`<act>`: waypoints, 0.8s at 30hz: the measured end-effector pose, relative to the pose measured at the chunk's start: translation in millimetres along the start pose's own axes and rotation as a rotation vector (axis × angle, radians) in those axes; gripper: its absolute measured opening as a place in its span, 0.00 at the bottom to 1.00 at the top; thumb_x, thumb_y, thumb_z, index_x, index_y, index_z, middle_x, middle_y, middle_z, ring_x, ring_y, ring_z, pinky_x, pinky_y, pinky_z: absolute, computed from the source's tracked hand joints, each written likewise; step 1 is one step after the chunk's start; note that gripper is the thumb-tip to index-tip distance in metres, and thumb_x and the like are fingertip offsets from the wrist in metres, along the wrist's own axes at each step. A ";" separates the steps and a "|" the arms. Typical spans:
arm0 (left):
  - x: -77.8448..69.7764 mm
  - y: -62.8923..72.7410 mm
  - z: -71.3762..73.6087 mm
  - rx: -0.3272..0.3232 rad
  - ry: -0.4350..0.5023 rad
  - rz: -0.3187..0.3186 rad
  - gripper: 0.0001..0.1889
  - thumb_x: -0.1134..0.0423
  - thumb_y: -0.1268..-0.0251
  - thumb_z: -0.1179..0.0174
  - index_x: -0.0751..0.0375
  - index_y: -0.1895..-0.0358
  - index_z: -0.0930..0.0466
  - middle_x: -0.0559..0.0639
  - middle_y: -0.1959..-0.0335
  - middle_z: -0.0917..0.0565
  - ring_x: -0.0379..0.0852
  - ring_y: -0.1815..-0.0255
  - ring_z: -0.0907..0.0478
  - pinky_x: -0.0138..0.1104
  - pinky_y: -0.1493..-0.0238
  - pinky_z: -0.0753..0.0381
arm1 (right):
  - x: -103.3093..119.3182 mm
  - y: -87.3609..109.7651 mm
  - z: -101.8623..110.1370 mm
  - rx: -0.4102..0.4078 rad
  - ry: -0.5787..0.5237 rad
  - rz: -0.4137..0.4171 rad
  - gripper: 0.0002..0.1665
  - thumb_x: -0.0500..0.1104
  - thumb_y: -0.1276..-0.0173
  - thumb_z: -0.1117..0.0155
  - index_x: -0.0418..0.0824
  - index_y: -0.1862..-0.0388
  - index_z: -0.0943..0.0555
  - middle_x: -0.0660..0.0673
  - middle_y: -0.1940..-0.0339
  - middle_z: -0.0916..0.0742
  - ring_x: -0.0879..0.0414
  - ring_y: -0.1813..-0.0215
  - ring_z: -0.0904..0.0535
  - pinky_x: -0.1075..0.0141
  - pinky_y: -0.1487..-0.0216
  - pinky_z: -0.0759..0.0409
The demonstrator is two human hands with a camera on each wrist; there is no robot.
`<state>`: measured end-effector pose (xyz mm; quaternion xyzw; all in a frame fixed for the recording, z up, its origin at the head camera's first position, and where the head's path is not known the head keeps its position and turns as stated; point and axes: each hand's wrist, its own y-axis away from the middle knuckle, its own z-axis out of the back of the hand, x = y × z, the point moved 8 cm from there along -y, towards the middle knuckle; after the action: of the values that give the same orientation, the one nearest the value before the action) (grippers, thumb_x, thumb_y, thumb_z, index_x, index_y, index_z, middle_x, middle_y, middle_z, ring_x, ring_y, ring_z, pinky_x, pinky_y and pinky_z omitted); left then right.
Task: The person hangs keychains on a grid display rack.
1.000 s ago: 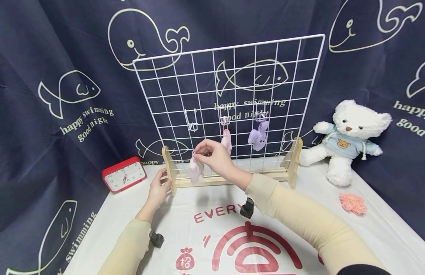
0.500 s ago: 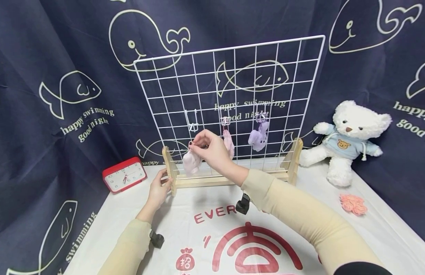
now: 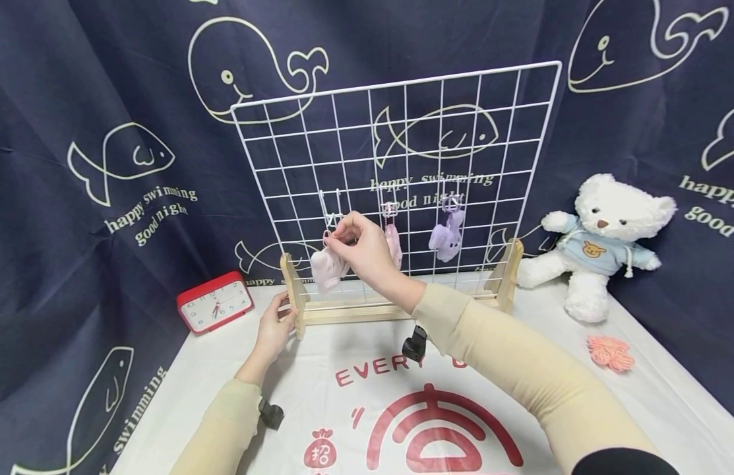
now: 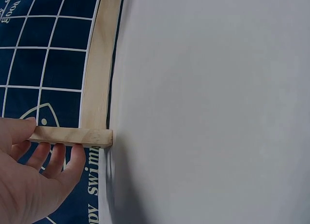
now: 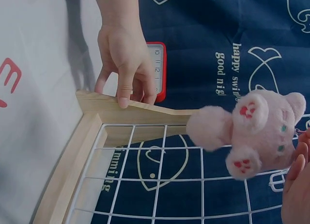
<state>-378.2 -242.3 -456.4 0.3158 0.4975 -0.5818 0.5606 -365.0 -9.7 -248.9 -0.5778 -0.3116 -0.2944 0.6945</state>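
Observation:
My right hand (image 3: 345,232) pinches the ring of a pink plush keychain (image 3: 327,269), which dangles below it in front of the white wire grid (image 3: 402,125). The hand is just under an empty white hook (image 3: 332,210) on the grid. In the right wrist view the pink plush (image 5: 252,132) hangs beside my fingers (image 5: 296,185). My left hand (image 3: 275,326) grips the stand's left wooden foot (image 3: 293,290). The left wrist view shows my thumb and fingers (image 4: 63,161) wrapped round that foot (image 4: 72,135).
A second pink plush (image 3: 393,241) and a purple plush (image 3: 445,237) hang on the grid. A red clock (image 3: 215,301) lies to the left, with a white teddy bear (image 3: 601,241) and a pink item (image 3: 610,351) to the right. A dark printed cloth hangs behind.
My right hand has lifted the pink plush keychain up and slightly left, from near the stand's base to just below the empty hook. My left hand has stayed on the wooden foot.

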 end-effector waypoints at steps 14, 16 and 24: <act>2.4 -1.1 -0.8 0.008 0.005 0.015 0.27 0.74 0.28 0.42 0.66 0.28 0.33 0.68 0.35 0.26 0.66 0.37 0.25 0.42 0.50 0.12 | -1.1 -7.5 0.8 -0.051 0.018 -0.034 0.11 0.30 0.37 0.27 0.36 0.68 0.23 0.42 0.70 0.13 0.60 0.67 0.20 0.74 0.67 0.19; 2.7 -1.5 -0.8 0.008 0.005 0.018 0.27 0.74 0.28 0.42 0.66 0.28 0.33 0.68 0.35 0.26 0.67 0.37 0.26 0.44 0.49 0.12 | -2.7 -8.4 1.4 -0.057 0.015 -0.040 0.11 0.30 0.37 0.27 0.36 0.67 0.23 0.41 0.70 0.13 0.60 0.66 0.20 0.74 0.66 0.20; 3.8 -1.7 -0.7 0.011 0.002 0.021 0.27 0.74 0.28 0.42 0.66 0.27 0.34 0.68 0.35 0.26 0.67 0.37 0.26 0.46 0.47 0.13 | -11.2 -10.8 1.9 -0.074 0.055 -0.057 0.10 0.30 0.37 0.29 0.36 0.67 0.23 0.40 0.69 0.13 0.53 0.63 0.18 0.73 0.62 0.20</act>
<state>-380.7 -243.1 -459.8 0.3245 0.4914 -0.5783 0.5646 -380.6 -8.9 -250.6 -0.5857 -0.2974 -0.3411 0.6724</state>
